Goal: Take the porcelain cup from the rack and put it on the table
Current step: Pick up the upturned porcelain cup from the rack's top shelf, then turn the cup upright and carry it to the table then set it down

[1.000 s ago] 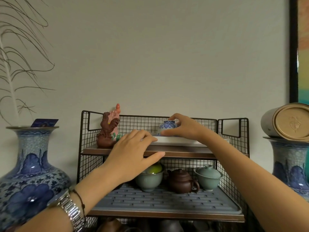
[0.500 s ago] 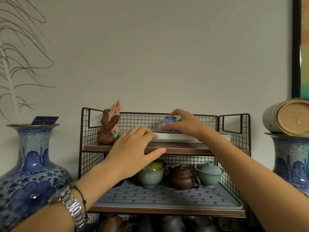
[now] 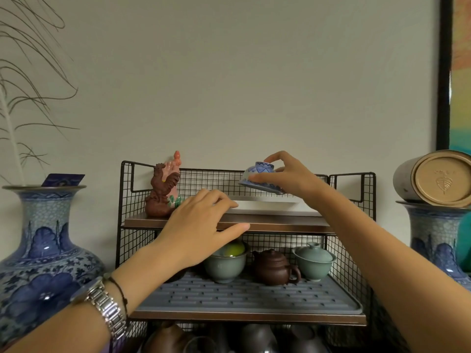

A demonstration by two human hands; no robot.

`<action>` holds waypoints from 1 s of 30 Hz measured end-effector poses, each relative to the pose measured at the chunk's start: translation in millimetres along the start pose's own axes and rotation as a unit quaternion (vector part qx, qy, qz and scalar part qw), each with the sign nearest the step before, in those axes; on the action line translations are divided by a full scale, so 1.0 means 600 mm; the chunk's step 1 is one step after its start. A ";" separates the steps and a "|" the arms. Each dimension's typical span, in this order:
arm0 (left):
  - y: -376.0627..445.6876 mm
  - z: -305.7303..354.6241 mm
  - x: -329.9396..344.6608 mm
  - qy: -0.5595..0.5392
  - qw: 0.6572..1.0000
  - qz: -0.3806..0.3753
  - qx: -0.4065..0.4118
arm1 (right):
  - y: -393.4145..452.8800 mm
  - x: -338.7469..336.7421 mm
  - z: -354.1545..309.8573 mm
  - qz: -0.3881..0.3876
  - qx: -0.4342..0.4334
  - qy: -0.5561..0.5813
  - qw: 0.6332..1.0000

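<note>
A small blue-and-white porcelain cup [image 3: 257, 175] hangs upside down and tilted above the top shelf of the black wire rack [image 3: 351, 189]. My right hand [image 3: 288, 178] grips it by the foot and rim, clear of the white tray [image 3: 267, 206] beneath. My left hand [image 3: 201, 225] rests with spread fingers on the front edge of the top shelf and holds nothing. No table surface is in view.
A brown rooster figurine [image 3: 161, 193] stands at the top shelf's left. The middle shelf holds a green cup [image 3: 224, 266], a brown teapot [image 3: 274, 267] and a lidded green bowl [image 3: 313, 261]. Large blue vases [image 3: 38, 250] flank the rack; a round tin [image 3: 433, 180] lies on the right one.
My right hand has lifted the cup off the white tray and tilted it. My left hand has stayed on the shelf edge.
</note>
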State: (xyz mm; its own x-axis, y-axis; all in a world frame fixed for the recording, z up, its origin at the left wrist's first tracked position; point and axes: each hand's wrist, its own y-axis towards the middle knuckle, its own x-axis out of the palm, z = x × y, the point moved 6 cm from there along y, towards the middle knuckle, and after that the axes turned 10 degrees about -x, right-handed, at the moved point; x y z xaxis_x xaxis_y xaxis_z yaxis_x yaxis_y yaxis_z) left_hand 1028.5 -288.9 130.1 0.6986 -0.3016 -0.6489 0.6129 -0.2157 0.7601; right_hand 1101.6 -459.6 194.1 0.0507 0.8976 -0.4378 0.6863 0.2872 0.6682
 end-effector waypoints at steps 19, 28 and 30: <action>-0.037 0.042 -0.062 -0.152 0.983 0.100 -0.032 | -0.158 -0.023 -0.108 0.017 -0.014 0.030 0.999; -0.137 0.082 -0.054 -0.250 0.964 0.086 -0.013 | -0.255 0.023 -0.072 0.003 0.046 0.114 0.992; -0.159 0.087 -0.045 -0.254 0.964 0.076 -0.018 | -0.279 0.036 -0.057 0.009 0.056 0.159 0.986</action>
State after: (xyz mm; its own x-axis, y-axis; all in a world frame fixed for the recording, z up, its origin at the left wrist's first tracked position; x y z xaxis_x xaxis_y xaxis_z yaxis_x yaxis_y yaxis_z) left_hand 931.9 -308.5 77.1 0.5160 -0.7455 -0.4218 0.5363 -0.1027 0.8377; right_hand 963.0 -477.0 93.5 -0.1540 0.9670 -0.2031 0.7643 0.2468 0.5958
